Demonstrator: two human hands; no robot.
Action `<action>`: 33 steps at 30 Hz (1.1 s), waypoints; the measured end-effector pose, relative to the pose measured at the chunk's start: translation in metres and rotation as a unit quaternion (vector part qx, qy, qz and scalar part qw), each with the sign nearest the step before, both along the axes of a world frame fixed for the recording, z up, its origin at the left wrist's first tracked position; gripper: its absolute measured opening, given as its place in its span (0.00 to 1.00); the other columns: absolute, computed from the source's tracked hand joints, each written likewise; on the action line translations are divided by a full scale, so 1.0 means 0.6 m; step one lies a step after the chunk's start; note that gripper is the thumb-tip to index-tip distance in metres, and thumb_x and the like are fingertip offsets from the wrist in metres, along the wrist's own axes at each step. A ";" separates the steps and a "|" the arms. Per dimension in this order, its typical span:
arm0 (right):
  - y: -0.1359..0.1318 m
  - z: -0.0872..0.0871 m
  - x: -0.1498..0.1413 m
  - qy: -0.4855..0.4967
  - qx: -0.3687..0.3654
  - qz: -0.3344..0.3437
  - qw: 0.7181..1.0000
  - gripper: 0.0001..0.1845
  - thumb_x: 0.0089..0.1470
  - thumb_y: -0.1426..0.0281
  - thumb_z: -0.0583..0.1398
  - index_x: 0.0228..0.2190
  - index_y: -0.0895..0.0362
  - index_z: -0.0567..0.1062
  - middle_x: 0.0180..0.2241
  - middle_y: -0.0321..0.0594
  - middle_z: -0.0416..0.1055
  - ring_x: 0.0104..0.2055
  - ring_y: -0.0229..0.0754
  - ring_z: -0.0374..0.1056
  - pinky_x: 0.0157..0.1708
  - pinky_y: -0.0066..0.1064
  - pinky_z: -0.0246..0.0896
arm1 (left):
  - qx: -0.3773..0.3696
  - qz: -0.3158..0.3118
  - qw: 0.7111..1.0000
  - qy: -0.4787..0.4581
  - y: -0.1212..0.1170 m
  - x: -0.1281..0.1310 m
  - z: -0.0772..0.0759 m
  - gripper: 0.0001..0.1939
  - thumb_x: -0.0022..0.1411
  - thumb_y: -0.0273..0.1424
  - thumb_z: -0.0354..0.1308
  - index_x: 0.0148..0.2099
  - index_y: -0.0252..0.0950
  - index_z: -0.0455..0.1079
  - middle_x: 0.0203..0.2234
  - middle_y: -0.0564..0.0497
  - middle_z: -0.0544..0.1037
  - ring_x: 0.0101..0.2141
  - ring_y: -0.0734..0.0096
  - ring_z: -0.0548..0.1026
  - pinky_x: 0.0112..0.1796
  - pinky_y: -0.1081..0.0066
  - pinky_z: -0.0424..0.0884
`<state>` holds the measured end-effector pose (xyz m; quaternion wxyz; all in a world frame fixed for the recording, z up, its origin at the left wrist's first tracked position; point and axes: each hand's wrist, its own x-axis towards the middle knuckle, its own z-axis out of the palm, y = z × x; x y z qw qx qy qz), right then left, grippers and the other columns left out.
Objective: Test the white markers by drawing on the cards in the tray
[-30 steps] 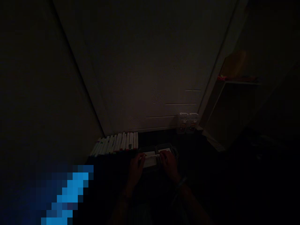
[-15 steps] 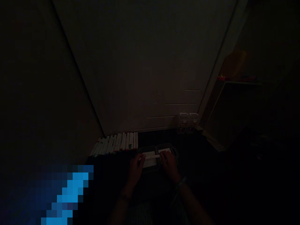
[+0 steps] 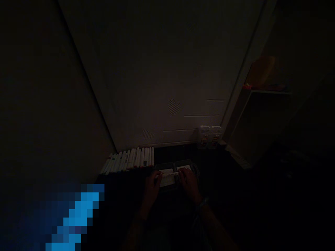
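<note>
The scene is very dark. My left hand (image 3: pixel 151 188) and my right hand (image 3: pixel 188 184) both pinch the ends of a thin white marker (image 3: pixel 169 174), held level between them. Under the marker sits a small clear box (image 3: pixel 176 166) with white contents, on a dark surface. A row of several white markers (image 3: pixel 129 159) lies side by side to the left of the box, against the wall.
Two small clear containers (image 3: pixel 209 136) stand at the back right by the wall. A pale cabinet or shelf (image 3: pixel 248 125) rises at the right with a yellowish object (image 3: pixel 261 71) on top. A blurred blue patch (image 3: pixel 75 216) fills the lower left.
</note>
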<state>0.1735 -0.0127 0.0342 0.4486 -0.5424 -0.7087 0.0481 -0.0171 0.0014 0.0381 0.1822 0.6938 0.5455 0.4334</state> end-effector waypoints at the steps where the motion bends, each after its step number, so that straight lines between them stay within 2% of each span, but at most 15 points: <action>1: 0.000 0.000 0.000 0.001 -0.001 0.000 1.000 0.13 0.60 0.69 0.46 0.38 0.55 0.69 0.35 0.41 0.70 0.38 0.40 0.64 0.40 0.31 0.56 | 0.000 0.000 1.000 0.000 0.000 0.000 0.000 0.16 0.59 0.41 0.45 0.39 0.39 0.68 0.34 0.49 0.76 0.36 0.64 0.72 0.39 0.66 0.66; 13: 0.002 -0.003 -0.001 0.016 0.000 0.008 1.000 0.13 0.60 0.68 0.47 0.38 0.55 0.70 0.35 0.41 0.70 0.38 0.40 0.64 0.39 0.31 0.57 | 0.023 -0.003 1.000 0.006 -0.001 -0.001 0.008 0.15 0.59 0.41 0.46 0.36 0.38 0.69 0.31 0.50 0.77 0.33 0.66 0.74 0.35 0.69 0.67; 22: 0.003 -0.010 0.002 -0.035 -0.002 -0.023 0.999 0.14 0.61 0.67 0.46 0.35 0.55 0.70 0.30 0.40 0.69 0.35 0.41 0.64 0.36 0.30 0.56 | 0.002 -0.001 1.000 0.002 0.003 -0.003 0.000 0.18 0.60 0.42 0.44 0.37 0.37 0.69 0.30 0.49 0.77 0.34 0.65 0.73 0.36 0.69 0.67; 28: 0.006 -0.014 0.004 -0.047 -0.004 -0.026 0.999 0.15 0.61 0.66 0.46 0.34 0.55 0.71 0.30 0.41 0.68 0.35 0.41 0.64 0.36 0.30 0.55 | 0.008 0.015 1.000 0.019 0.001 -0.002 0.002 0.16 0.59 0.42 0.45 0.36 0.38 0.69 0.30 0.50 0.76 0.33 0.66 0.73 0.36 0.70 0.66; 33: 0.007 -0.019 0.005 -0.055 -0.006 -0.023 0.998 0.14 0.61 0.67 0.47 0.31 0.55 0.70 0.29 0.39 0.68 0.34 0.40 0.63 0.35 0.29 0.55 | 0.008 0.003 1.000 0.014 0.004 -0.002 -0.007 0.17 0.60 0.42 0.44 0.37 0.37 0.69 0.32 0.49 0.76 0.35 0.67 0.72 0.37 0.69 0.66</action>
